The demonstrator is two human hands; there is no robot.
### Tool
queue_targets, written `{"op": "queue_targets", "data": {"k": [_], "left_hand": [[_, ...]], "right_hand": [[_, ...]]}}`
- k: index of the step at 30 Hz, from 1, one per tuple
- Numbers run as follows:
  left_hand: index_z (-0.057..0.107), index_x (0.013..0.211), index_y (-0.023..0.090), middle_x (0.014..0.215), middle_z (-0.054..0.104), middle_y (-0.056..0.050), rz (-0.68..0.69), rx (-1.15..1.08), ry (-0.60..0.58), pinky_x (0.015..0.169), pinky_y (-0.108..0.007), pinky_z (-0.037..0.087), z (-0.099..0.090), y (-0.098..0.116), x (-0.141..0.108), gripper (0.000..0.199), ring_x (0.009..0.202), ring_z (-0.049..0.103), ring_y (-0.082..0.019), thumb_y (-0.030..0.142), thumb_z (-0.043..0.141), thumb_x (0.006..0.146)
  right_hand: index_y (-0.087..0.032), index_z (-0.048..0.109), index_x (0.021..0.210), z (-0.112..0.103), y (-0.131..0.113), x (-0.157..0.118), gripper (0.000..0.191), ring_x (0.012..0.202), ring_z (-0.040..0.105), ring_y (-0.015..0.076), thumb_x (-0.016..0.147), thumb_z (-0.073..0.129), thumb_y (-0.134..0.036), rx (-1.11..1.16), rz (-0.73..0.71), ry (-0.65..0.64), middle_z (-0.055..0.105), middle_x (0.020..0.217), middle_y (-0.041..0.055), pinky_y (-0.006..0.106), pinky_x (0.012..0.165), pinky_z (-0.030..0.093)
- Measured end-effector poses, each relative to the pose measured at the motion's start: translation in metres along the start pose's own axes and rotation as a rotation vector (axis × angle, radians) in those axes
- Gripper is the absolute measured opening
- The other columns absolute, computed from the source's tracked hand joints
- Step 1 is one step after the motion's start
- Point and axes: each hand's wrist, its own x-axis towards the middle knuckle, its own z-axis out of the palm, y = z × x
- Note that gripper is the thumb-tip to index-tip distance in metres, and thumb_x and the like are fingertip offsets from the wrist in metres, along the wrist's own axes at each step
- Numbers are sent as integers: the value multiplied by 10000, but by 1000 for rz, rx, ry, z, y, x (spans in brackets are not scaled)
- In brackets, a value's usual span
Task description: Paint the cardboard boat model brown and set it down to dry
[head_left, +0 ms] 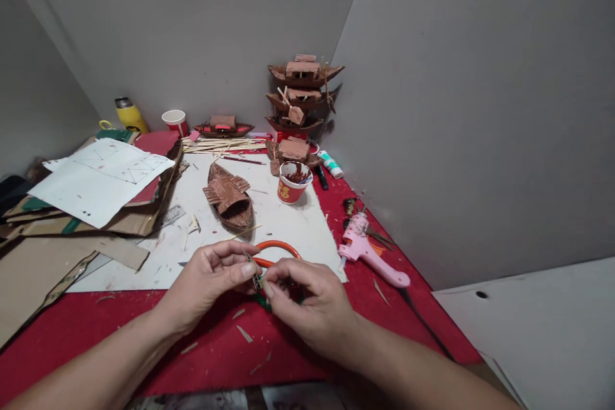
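Note:
Between my two hands is a small piece of corrugated cardboard (254,277), with its ridged edge showing. My left hand (214,275) pinches it between thumb and fingers. The thumb and forefinger of my right hand (305,298) close on its lower right end. Just behind my fingers lies an orange loop-shaped handle (278,245), partly hidden by my hands. Something green (262,301) shows beneath them, too covered to name. Farther back, a brown model boat (229,198) with a curved roof rests on the white sheet (158,266).
A pink glue gun (368,253) lies at right, its cord trailing forward. A paint-stained paper cup (294,182) stands near stacked model boats (305,99). Cardboard sheets (120,224) and drawn paper (103,173) pile up at left. Thin sticks (228,145) lie behind. Scraps litter the red cloth (216,359).

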Motion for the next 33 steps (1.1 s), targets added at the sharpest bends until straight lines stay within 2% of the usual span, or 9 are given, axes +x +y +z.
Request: {"op": "queue_targets", "data": {"k": [5,8,20,27,33], "left_hand": [[639,1041,152,770,720,-32,-17,-18,-31,678,-251,514,0,0,1,386,666,660,-126,343,812,753],[633,1012,149,750,717,-31,-29,-37,-52,675,-267,529,-1,-1,0,360,648,659,-130,351,800,764],[711,1052,144,829,732,-62,-52,-40,-85,735,-287,527,-2,-2,-2,350,720,665,-153,344,786,776],[719,1110,170,942,737,-81,-12,-37,-112,826,-329,525,-1,-2,-2,340,852,679,-195,313,759,805],[706,1135,183,923,733,-72,-6,-79,-134,811,-336,534,-1,-1,-3,361,821,681,-189,285,769,795]], "right_hand": [[-187,608,737,1,0,0,79,460,496,87,798,603,-235,303,290,-78,563,556,-32,200,451,418],[-190,602,740,0,-1,0,108,459,508,93,792,639,-277,377,382,-106,567,561,-29,209,454,418],[-187,546,737,-3,-7,6,214,405,508,62,753,692,-343,554,610,-200,558,535,-66,177,439,406],[-186,555,748,-1,-6,6,252,393,504,65,749,716,-379,571,637,-163,557,517,-72,176,427,399],[-181,562,744,-2,-7,8,305,381,495,60,727,744,-425,618,671,-136,570,511,-70,181,428,424]]}}
